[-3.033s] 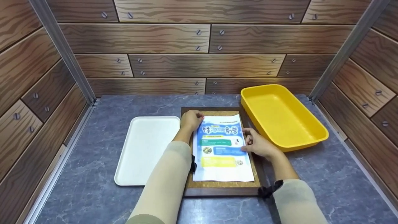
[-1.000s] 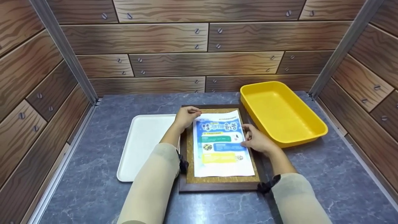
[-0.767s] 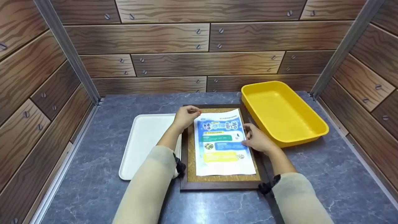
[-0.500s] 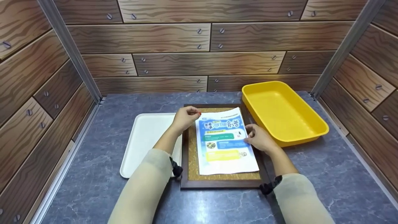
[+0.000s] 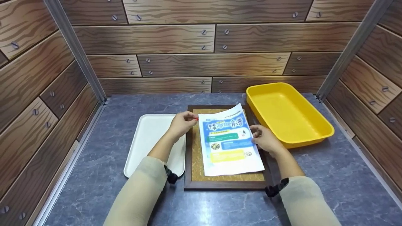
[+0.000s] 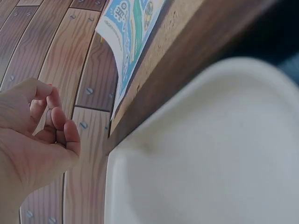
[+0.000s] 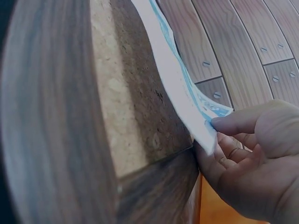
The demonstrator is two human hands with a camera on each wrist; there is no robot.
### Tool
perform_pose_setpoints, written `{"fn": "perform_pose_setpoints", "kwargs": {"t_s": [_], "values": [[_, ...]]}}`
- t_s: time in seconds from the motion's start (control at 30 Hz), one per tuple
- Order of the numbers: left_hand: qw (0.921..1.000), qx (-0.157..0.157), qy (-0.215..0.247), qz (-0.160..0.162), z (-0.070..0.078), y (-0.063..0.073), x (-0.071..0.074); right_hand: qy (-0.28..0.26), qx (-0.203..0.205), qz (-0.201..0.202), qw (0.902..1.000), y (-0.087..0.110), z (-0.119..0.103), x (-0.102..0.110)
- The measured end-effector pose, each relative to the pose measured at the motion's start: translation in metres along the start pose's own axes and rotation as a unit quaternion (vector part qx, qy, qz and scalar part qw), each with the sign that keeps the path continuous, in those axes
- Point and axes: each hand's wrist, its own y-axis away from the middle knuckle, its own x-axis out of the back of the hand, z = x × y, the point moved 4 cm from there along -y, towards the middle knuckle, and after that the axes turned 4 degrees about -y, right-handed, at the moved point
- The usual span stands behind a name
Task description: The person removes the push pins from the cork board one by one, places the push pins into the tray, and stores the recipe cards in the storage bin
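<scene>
Where the printed sheet (image 5: 230, 144) is: over the framed corkboard (image 5: 196, 160), turned a little askew to it, with its far right corner raised; in the right wrist view the held edge is lifted away from the cork.
Grip of the right hand (image 5: 265, 138): nearly closed, thumb and fingers pinching the right edge of the sheet.
Grip of the left hand (image 5: 181, 124): thumb and fingertip brought together on a small red piece (image 5: 196, 118), too small to tell what it is; this hand is near the far left corner of the sheet, but apart from it in the left wrist view.
Print on the sheet: a title in Chinese characters on blue, and below it green, blue and yellow bands.
White tray (image 5: 146, 135): flat on the grey marbled bench (image 5: 94, 188), just beside the left side of the dark brown frame (image 5: 226, 185).
Yellow bin (image 5: 285, 116): to the right of the corkboard, towards its far end, standing at a slant, hollow side up.
Sleeves (image 5: 135, 191): beige, rolled short of the wrists.
</scene>
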Motion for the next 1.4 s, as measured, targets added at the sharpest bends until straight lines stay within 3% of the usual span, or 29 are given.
{"fn": "perform_pose_setpoints", "kwargs": {"t_s": [0.4, 0.67, 0.93, 1.13, 1.4], "values": [[0.9998, 0.02, 0.001, 0.003, -0.004, 0.008, 0.022, -0.071, -0.049, 0.011, 0.9962, 0.005, -0.006, 0.007], [0.9998, 0.019, -0.004, 0.008, -0.007, 0.015, 0.034, -0.105, -0.044, 0.037, 0.9928, 0.01, -0.016, 0.022], [0.9996, 0.005, -0.028, -0.008, -0.017, 0.019, 0.047, -0.12, -0.057, 0.055, 0.9896, 0.01, -0.019, 0.065], [0.9982, 0.014, -0.047, -0.035, -0.031, 0.022, 0.062, -0.132, -0.068, 0.067, 0.9867, 0.009, -0.011, 0.101], [0.995, 0.015, -0.076, -0.063, -0.05, 0.024, 0.078, -0.066, -0.077, 0.113, 0.9884, 0.008, 0.001, 0.134]]}}
